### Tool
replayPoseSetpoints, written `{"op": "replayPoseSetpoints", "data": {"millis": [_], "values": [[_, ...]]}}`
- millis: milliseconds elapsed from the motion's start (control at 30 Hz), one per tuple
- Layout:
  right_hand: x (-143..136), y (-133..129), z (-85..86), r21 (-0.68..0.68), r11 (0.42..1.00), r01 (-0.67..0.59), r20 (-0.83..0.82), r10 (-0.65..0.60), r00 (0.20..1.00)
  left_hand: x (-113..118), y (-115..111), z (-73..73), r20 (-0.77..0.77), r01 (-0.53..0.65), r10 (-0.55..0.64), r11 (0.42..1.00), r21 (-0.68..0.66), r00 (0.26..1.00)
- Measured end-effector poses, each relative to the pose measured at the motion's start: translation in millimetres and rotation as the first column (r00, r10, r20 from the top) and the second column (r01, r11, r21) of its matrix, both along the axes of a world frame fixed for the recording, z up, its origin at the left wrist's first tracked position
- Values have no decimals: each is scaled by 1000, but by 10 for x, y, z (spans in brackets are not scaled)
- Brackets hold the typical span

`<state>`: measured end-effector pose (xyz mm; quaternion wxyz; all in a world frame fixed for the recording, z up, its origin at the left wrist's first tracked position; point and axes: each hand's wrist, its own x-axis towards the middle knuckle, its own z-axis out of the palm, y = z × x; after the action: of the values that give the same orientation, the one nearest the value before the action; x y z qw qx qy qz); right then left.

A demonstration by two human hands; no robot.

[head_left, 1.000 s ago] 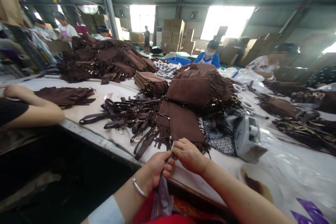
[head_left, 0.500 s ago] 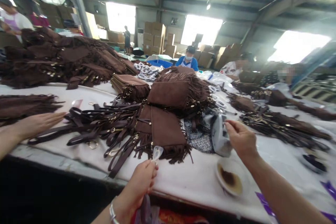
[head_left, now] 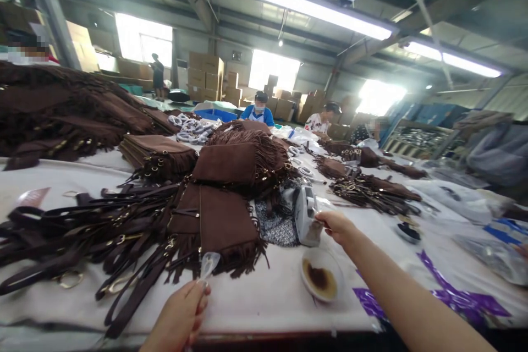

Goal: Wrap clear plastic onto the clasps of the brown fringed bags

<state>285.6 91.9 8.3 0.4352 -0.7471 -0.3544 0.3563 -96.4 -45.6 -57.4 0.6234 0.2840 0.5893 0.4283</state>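
My left hand [head_left: 187, 305] is closed, with the thumb and forefinger pinching a small clear plastic piece [head_left: 209, 265] at the fringed lower edge of a brown fringed bag [head_left: 225, 220]. My right hand [head_left: 336, 226] is closed in a pinch at the near edge of a grey plastic holder [head_left: 307, 217] that looks like a tape dispenser. What lies between those fingertips is too small to make out. The holder stands against a grey speckled cloth [head_left: 278, 223], right of the bag. Dark brown straps [head_left: 136, 242] with gold rings spread left of the bag.
More brown bags [head_left: 225, 162] are stacked behind, with a large heap [head_left: 66, 110] at far left. A small dish [head_left: 319, 275] of dark brown stuff sits near my right forearm. Purple plastic [head_left: 454, 300] lies at right. Across the table sits a person in blue [head_left: 258, 113].
My view has swung right, so the table's things appear further left. Another person's hand at the left has left the view. Both my hands keep their places by the bag and the holder.
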Motion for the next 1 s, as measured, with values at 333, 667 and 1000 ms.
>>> {"op": "replayPoseSetpoints", "data": {"millis": [333, 667, 1000], "values": [[-163, -519, -125, -92, 988, -123, 163, 137, 977, 28, 10, 7, -7, 2, -2, 1000, -10, 1000], [-350, -674, 155, -244, 846, -475, 444, 532, 721, -71, 33, -77, -408, 140, -70, 980, 145, 910], [-2331, -742, -30, -229, 412, -882, -120, 887, 446, -158, -136, 50, -905, 420, -2, 886, 196, 425]]}}
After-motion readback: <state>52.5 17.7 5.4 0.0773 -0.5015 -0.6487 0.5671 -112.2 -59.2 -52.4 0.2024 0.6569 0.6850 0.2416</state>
